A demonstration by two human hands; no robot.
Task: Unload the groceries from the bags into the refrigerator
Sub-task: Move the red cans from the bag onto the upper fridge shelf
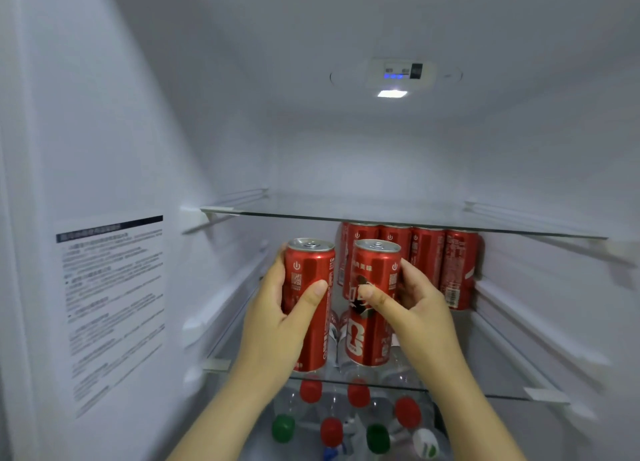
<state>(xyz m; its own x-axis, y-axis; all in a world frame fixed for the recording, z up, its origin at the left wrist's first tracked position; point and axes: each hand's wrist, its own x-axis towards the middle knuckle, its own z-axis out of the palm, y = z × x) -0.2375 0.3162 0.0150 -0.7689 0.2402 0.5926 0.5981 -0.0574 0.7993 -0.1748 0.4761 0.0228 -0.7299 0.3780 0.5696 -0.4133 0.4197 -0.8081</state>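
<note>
Your left hand (273, 308) has a full grip on the left can (311, 270), a tall red one held upright. The thumb lies across its front and the fingers curl round the far side, with only their tips showing at the can's left edge. Your right hand (415, 305) grips the right can (375, 270) the same way, thumb on the front and fingers round its right side. The two cans stand just beside each other with a narrow gap between them. Their bases are level with the glass shelf (485, 388), but you cannot tell whether they rest on it or hang just above. Both forearms are cut off by the bottom edge.

Behind the right grip, at the back of the refrigerator (346, 156), a row of red cans (429, 256) stands on the same shelf. The right can hides the row's left end, so the count is unclear, and the upper shelf (381, 217) crosses their tops. Below the grips, through the glass, are bottles (358, 393) with red and green caps, blurred and partly behind your arms. Left of the left grip, a printed label (110, 305) on the side wall is too blurred to read. Overhead a light (392, 93) glows.
</note>
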